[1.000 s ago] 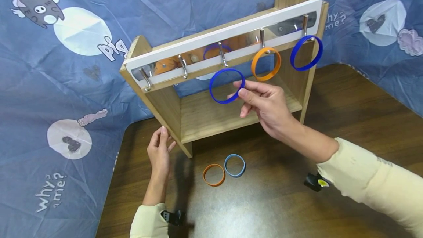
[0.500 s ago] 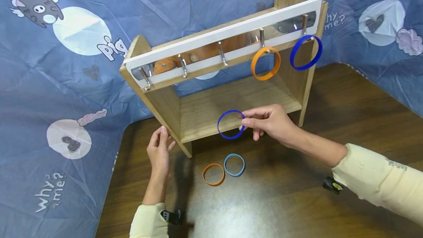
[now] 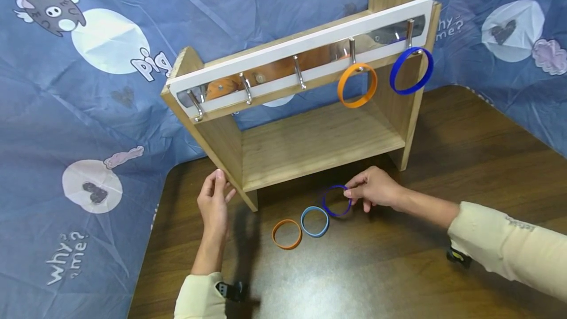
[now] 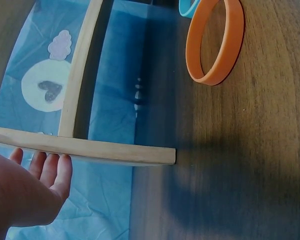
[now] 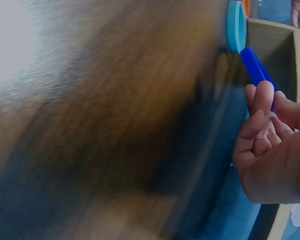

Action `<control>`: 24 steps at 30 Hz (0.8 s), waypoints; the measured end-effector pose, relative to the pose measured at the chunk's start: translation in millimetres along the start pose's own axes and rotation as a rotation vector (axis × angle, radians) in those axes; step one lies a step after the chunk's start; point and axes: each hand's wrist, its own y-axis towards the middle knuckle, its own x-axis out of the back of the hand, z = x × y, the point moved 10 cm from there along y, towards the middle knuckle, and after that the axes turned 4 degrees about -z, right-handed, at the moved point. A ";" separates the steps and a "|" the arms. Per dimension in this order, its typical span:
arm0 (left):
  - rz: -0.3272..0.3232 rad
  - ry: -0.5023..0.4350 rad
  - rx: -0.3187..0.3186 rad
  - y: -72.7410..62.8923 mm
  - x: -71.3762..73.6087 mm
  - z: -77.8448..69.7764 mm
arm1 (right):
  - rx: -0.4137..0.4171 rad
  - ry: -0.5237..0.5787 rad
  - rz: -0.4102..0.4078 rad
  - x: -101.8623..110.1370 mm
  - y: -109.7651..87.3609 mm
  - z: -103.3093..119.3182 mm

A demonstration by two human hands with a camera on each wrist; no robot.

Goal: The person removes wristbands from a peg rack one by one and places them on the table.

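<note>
My right hand pinches a dark blue silicone wristband between thumb and fingers, low by the table in front of the wooden rack. The band stands near a light blue wristband, which lies beside an orange wristband. In the right wrist view the blue wristband shows edge-on, close to the light blue one. My left hand touches the rack's left side panel, fingertips against its outer face and thumb at the front edge.
Across the rack's top runs a white rail with several metal hooks. An orange wristband and a dark blue wristband hang from its two rightmost hooks. A blue printed cloth stands behind the brown wooden table.
My right hand has brought the dark blue wristband down from before the middle hook to near the table, right of the light blue one. The left hand has stayed at the side panel.
</note>
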 end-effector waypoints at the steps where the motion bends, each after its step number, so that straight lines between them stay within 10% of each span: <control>1: 0.002 0.004 -0.001 -0.1 -0.1 -0.1 | -0.006 -0.015 0.001 -0.8 0.2 -3.2; 11: 0.007 0.011 -0.012 -0.3 -0.4 -1.0 | -0.119 -0.083 0.001 -10.8 -2.3 -22.4; 24: 0.006 0.024 -0.009 -0.6 -0.6 -0.7 | 0.005 -0.184 -0.069 5.6 -4.2 3.6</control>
